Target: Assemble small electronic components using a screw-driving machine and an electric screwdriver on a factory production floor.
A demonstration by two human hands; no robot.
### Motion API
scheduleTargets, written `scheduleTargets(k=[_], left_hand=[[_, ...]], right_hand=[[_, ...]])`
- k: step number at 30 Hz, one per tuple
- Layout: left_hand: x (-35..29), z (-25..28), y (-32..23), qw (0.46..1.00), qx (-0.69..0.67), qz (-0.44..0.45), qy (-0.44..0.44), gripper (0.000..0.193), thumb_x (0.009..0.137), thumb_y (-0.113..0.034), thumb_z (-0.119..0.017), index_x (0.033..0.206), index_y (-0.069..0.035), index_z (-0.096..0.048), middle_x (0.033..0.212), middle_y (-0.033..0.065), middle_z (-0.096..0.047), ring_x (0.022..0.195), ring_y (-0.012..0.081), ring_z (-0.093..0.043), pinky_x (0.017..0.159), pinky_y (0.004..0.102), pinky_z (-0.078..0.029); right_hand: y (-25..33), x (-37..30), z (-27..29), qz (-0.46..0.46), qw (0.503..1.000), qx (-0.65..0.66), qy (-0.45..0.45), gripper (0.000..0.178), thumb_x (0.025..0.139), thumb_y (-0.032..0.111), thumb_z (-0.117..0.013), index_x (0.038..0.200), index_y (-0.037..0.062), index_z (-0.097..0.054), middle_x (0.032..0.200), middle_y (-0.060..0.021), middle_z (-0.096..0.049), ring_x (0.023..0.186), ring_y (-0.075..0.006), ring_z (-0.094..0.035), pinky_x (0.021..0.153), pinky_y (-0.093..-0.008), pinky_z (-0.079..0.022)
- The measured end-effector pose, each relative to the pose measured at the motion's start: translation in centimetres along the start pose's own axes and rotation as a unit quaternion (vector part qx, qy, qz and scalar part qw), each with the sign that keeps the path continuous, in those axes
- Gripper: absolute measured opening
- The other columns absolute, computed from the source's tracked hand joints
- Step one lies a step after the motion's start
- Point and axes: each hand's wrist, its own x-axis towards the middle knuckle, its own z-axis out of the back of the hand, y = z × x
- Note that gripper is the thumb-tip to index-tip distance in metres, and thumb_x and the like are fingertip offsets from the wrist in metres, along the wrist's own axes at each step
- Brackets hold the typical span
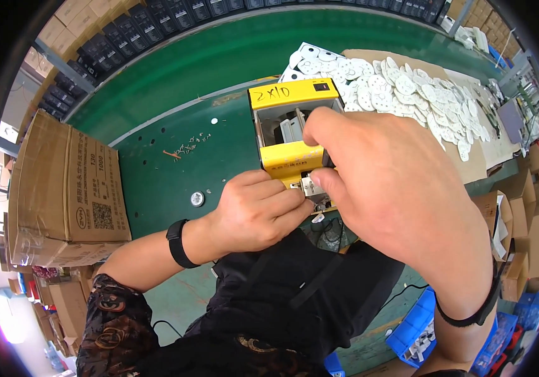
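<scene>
One small metal piece (307,184) sits at the near end of the yellow machine (287,93), on the green workbench (162,232) edge nearest the person. To my eye, a sideways push from the thumb could knock it askew, and a slip could drop it off that edge into the person's lap. Pressing unevenly might also shift the machine.

The left hand (258,207) comes in low, knuckles up, fingers curled together and their tips at the piece. The right hand (388,169) arches over from the other side, thumb against the piece, bent forefinger apart from it by the machine's open top. Fingertips are partly hidden from here, so I cannot tell whether either hand is clamped on it.

Farther out, loose white discs (414,94) lie heaped beyond the right hand; an elbow swung wide might scatter some.
</scene>
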Motion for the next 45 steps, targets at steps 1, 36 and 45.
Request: scheduleTargets(k=[1, 36, 45], left_hand=[[0.0, 0.0, 0.0, 1.0, 0.0, -0.001, 0.002, 0.02, 0.062, -0.014, -0.066, 0.081, -0.01, -0.069, 0.07, -0.0029, -0.051, 0.057, 0.0115, -0.051, 0.051, 0.0276, -0.039], [-0.4, -0.5, 0.0, 1.0, 0.006, -0.001, -0.024, 0.014, 0.064, -0.016, -0.065, 0.077, -0.01, -0.066, 0.069, -0.0033, -0.049, 0.06, 0.0112, -0.051, 0.052, 0.028, -0.04], [-0.6, -0.5, 0.0, 0.999, 0.017, 0.002, -0.027, 0.011, 0.067, -0.016, -0.065, 0.077, -0.011, -0.065, 0.069, -0.003, -0.047, 0.06, 0.0112, -0.05, 0.053, 0.0274, -0.04]], right_hand=[[-0.2, 0.2, -0.1, 0.002, 1.0, -0.002, 0.019, 0.02, 0.077, 0.009, -0.072, 0.09, 0.0035, -0.058, 0.073, -0.0145, -0.063, 0.069, -0.0367, -0.062, 0.062, -0.0465, -0.047], [0.7, 0.4, -1.9, -0.052, 0.986, 0.144, -0.068, 0.01, 0.082, 0.002, -0.068, 0.089, 0.002, -0.06, 0.063, -0.0116, -0.058, 0.05, -0.0211, -0.055, 0.049, -0.0315, -0.041], [0.8, 0.4, -1.7, -0.077, 0.982, 0.172, -0.03, 0.011, 0.082, 0.002, -0.069, 0.087, 0.0013, -0.06, 0.062, -0.012, -0.058, 0.051, -0.0213, -0.057, 0.051, -0.0317, -0.042]])
